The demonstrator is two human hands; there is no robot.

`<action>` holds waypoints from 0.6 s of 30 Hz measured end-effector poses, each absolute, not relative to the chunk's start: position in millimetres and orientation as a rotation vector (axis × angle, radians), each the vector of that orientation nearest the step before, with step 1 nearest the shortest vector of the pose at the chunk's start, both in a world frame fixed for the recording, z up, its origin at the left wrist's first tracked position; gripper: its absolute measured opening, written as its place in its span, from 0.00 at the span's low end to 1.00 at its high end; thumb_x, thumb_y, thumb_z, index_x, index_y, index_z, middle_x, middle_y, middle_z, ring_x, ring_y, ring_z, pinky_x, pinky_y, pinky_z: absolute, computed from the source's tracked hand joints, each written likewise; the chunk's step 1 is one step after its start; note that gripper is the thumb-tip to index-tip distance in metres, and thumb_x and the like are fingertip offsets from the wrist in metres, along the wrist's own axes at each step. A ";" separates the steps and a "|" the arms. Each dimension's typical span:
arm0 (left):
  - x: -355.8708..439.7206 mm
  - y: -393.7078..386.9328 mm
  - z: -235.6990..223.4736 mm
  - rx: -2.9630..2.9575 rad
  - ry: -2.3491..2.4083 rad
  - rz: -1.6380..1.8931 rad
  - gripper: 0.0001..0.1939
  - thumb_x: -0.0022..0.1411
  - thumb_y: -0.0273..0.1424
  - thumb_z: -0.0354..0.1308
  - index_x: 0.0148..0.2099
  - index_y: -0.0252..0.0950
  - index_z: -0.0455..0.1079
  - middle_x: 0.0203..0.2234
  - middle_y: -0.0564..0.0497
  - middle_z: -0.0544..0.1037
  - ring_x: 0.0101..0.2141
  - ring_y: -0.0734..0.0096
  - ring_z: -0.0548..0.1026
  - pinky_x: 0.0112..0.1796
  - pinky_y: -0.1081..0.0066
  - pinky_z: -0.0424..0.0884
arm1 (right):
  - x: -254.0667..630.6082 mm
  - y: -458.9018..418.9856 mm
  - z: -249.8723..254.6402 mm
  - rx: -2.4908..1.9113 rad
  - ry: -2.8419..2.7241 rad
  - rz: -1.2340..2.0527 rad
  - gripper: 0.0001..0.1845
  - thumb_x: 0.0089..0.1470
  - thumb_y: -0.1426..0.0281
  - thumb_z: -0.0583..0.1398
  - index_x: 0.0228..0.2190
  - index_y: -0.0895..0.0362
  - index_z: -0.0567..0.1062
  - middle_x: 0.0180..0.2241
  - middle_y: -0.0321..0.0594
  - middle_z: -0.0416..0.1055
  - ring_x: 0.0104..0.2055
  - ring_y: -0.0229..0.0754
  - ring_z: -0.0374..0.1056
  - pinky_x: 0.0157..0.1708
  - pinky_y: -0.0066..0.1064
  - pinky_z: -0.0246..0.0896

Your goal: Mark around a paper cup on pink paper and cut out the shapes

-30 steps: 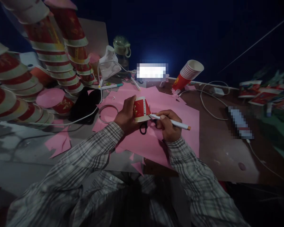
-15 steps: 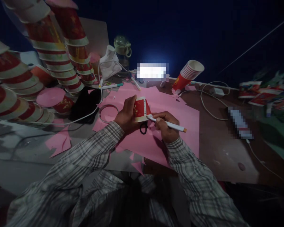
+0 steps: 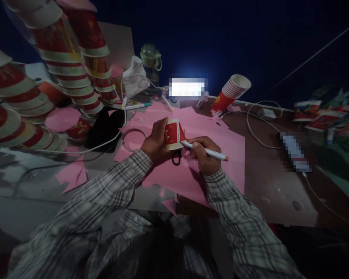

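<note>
My left hand [image 3: 154, 142] is closed around a red and white paper cup [image 3: 172, 133], held tilted above pink paper. Between the fingers of my right hand [image 3: 207, 155] is a white marker pen [image 3: 216, 154]. The marker's tip is at the lower right edge of the cup, and its orange-brown end points right. Black scissors [image 3: 176, 158] lie just below the cup, with only the handle clearly showing. Underneath both hands spreads a large sheet of pink paper [image 3: 225, 180].
Joined red and white cups [image 3: 66, 73] rise in columns at the left. A stack of cups [image 3: 232, 92] leans at the back right. A roll of tape [image 3: 133, 139], loose markers [image 3: 166, 103], a bottle [image 3: 150, 64], a phone [image 3: 295, 151] and white cables surround the paper.
The marker has tilted slightly in my right hand, its rear end a little higher. My left hand and the cup have barely moved.
</note>
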State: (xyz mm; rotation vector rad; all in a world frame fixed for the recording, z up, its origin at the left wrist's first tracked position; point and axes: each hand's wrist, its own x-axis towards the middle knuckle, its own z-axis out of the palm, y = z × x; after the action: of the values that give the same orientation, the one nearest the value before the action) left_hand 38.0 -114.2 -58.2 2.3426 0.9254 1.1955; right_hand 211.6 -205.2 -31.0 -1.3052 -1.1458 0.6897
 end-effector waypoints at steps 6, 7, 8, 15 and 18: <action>37.2 -115.4 -57.1 2.334 0.926 1.186 0.59 0.51 0.47 0.75 0.74 0.37 0.45 0.62 0.33 0.65 0.61 0.44 0.69 0.56 0.49 0.76 | 212.7 -204.5 -31.7 -1.228 -1.106 0.671 0.18 0.60 0.53 0.63 0.36 0.55 0.78 0.18 0.30 0.67 0.19 0.34 0.62 0.21 0.28 0.63; 37.0 -115.2 -57.2 2.334 0.931 1.180 0.60 0.50 0.48 0.75 0.74 0.37 0.45 0.62 0.33 0.65 0.61 0.44 0.69 0.56 0.49 0.76 | 212.8 -205.0 -31.9 -1.220 -1.117 0.684 0.18 0.60 0.53 0.63 0.36 0.56 0.78 0.19 0.31 0.68 0.19 0.34 0.62 0.20 0.28 0.63; 36.7 -115.0 -57.4 2.337 0.934 1.178 0.60 0.50 0.49 0.75 0.74 0.37 0.45 0.62 0.33 0.65 0.61 0.44 0.69 0.56 0.49 0.75 | 212.7 -205.5 -32.0 -1.217 -1.127 0.695 0.18 0.60 0.53 0.63 0.35 0.56 0.78 0.20 0.32 0.70 0.19 0.34 0.62 0.20 0.28 0.62; 36.3 -111.6 -60.9 2.339 0.903 1.206 0.59 0.52 0.52 0.73 0.74 0.38 0.46 0.61 0.34 0.65 0.61 0.44 0.70 0.57 0.48 0.74 | 206.4 -207.3 -23.7 -1.283 -1.159 0.702 0.13 0.57 0.58 0.64 0.33 0.55 0.79 0.20 0.33 0.72 0.19 0.34 0.63 0.19 0.27 0.59; 36.2 -111.2 -61.8 2.346 0.907 1.203 0.60 0.50 0.54 0.73 0.74 0.39 0.45 0.61 0.34 0.65 0.61 0.42 0.69 0.57 0.47 0.74 | 203.9 -207.4 -20.8 -1.303 -1.159 0.690 0.12 0.56 0.59 0.64 0.33 0.55 0.79 0.20 0.32 0.71 0.19 0.34 0.64 0.19 0.27 0.61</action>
State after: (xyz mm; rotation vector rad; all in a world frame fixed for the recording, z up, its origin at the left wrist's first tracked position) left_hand 36.2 -111.2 -61.8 2.3459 0.9075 1.2028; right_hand 203.9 -207.4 -20.8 -1.3025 -1.1593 0.6904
